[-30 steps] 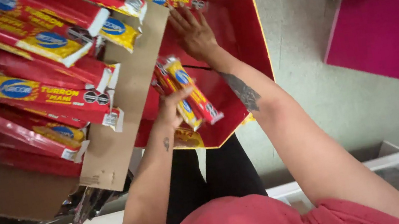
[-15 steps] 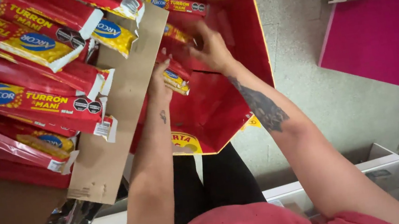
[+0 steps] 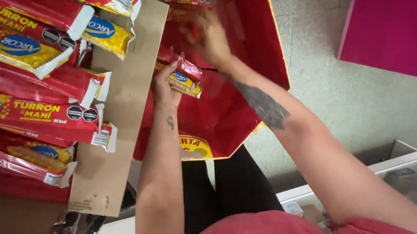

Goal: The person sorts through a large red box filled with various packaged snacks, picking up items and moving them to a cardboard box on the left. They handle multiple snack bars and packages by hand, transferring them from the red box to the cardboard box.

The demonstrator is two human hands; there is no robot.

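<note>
Glossily, left hand grips crinkly bar.

Two hands at work inside a red display box beside a carton of wrapped bars.

The left hand closes its grip on a red-and-yellow wrapped bar at the red display box opening. The right hand, blurred, reaches deeper inside, its hold unclear. A cardboard carton of matching bars lies just beside it; a pink surface sits well apart.
</note>
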